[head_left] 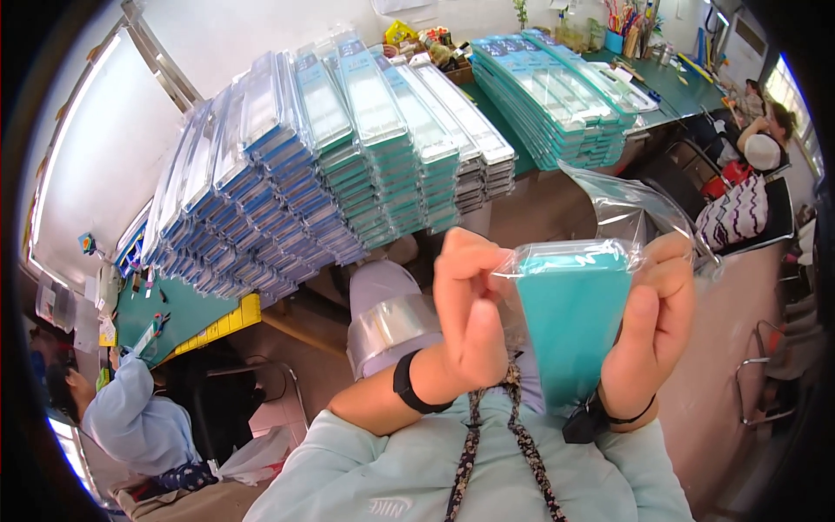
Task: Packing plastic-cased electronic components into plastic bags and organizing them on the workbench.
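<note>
A long teal box (576,322) stands before my chest, its near end narrowing toward my shirt. Clear plastic film wraps its top end, and the loose part of this plastic bag (639,204) flares out beyond it to the upper right. At the box's top left corner, my left hand (470,317) pinches the film between thumb and bent fingers. On the other side, my right hand (652,326) has its fingers curled closed on the film by the top right corner. The box's lower end is partly hidden near my right wrist.
Tall stacks of clear-wrapped flat boxes, blue-edged (252,209) and teal-edged (383,165), rise ahead. Another teal stack (557,96) lies on the green table (674,87). A roll of clear tape or film (391,326) is below. People sit at left (143,413) and far right (765,130).
</note>
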### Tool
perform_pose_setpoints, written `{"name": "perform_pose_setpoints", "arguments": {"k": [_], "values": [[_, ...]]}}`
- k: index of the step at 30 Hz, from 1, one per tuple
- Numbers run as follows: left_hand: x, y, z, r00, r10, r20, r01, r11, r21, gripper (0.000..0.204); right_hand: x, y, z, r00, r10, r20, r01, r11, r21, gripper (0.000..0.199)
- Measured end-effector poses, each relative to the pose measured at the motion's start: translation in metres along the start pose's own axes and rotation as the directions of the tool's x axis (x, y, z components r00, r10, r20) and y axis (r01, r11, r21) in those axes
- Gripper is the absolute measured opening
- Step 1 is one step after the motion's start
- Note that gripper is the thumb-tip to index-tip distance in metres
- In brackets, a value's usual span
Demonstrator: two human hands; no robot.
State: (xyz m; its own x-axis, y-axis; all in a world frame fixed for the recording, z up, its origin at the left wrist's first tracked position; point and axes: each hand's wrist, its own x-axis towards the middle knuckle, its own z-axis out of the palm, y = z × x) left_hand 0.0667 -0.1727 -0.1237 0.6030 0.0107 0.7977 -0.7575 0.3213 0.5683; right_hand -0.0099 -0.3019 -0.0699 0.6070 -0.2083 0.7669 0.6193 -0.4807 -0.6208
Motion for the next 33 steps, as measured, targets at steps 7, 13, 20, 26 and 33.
{"name": "perform_pose_setpoints", "arguments": {"k": [7, 13, 20, 26, 33], "values": [[-0.001, 0.002, 0.001, 0.951, -0.104, 0.290, 0.121, 0.992, -0.042, 0.049, -0.002, -0.003, 0.010, 0.992, 0.125, -0.005, -0.121, 0.970, 0.209, 0.016], [0.001, 0.003, -0.006, 0.956, -0.051, 0.289, 0.047, 0.999, 0.019, 0.043, -0.012, 0.024, -0.005, 0.974, 0.044, 0.224, -0.071, 0.991, 0.113, 0.024], [-0.016, -0.014, -0.005, 0.981, -0.011, 0.194, 0.036, 0.991, -0.128, 0.027, -0.002, 0.021, -0.040, 0.711, 0.101, 0.695, 0.019, 0.986, -0.163, 0.048], [0.013, -0.001, -0.020, 0.856, -0.191, 0.480, 0.167, 0.982, 0.094, 0.008, 0.011, 0.018, -0.063, 0.513, 0.394, 0.763, -0.194, 0.919, -0.344, 0.041], [0.047, -0.017, -0.070, 0.975, -0.223, 0.010, 0.165, 0.749, 0.642, 0.013, 0.012, 0.041, -0.174, 0.882, 0.305, 0.360, -0.224, 0.942, -0.248, 0.052]]}}
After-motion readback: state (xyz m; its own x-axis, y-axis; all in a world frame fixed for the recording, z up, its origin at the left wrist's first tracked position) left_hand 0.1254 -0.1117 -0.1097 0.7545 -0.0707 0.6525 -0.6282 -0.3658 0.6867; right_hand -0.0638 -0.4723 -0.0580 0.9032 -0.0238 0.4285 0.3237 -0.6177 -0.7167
